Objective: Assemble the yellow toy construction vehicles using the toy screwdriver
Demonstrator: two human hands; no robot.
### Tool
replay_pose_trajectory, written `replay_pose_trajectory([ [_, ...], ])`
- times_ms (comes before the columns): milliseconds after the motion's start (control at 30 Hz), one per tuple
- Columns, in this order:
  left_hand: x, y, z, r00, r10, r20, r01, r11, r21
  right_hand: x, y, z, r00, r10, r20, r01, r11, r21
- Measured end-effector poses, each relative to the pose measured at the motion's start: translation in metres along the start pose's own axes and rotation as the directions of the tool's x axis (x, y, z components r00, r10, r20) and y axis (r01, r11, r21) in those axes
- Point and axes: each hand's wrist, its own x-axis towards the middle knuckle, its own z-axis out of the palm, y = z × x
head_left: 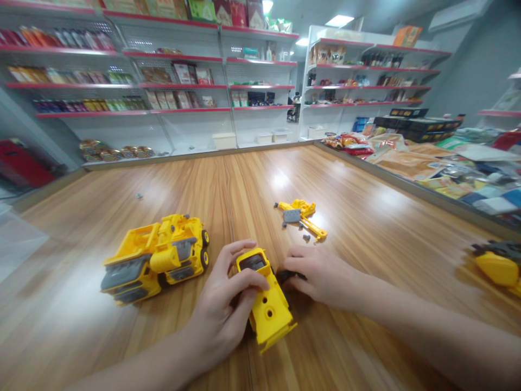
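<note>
A yellow toy truck body [272, 310] with a dark cab window and round holes in its bed lies on the table in front of me. My left hand [230, 296] grips it from the left, thumb across the top and fingers around the cab. At its right side my right hand [315, 271] pinches a small dark part [291, 275], mostly hidden by the fingers; I cannot tell whether it is attached to the truck. Beyond the right hand lie yellow toy pieces [299, 210], a grey plate [292, 216] and several small dark screws [306, 237].
Left of my hands stands a yellow and grey toy dump truck [157, 260]. Another yellow and dark toy [499, 269] sits at the right edge. A small metallic bit [139, 196] lies far left, near a clear plastic container [18, 239]. Packaged goods [419, 160] are heaped beyond the table's right edge.
</note>
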Motion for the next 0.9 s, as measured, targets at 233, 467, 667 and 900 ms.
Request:
replay_pose_trajectory([
  [233, 0.000, -0.002, -0.002, 0.991, -0.100, 0.091, 0.098, 0.995, 0.025, 0.000, 0.003, -0.009, 0.993, 0.111, -0.028, -0.111, 0.994, 0.020],
  [467, -0.001, -0.003, 0.001, 0.980, -0.011, 0.200, 0.009, 1.000, 0.011, -0.001, 0.004, -0.017, 0.955, 0.290, -0.059, -0.271, 0.938, 0.216],
  [667, -0.003, -0.009, 0.009, 0.983, -0.004, 0.183, -0.018, 0.993, 0.120, -0.001, 0.000, -0.017, 0.924, 0.339, -0.179, -0.275, 0.911, 0.308],
  [900, -0.001, -0.012, 0.008, 0.993, -0.028, 0.110, 0.020, 0.998, 0.066, -0.001, -0.004, -0.024, 0.900, 0.337, -0.278, -0.239, 0.912, 0.333],
])
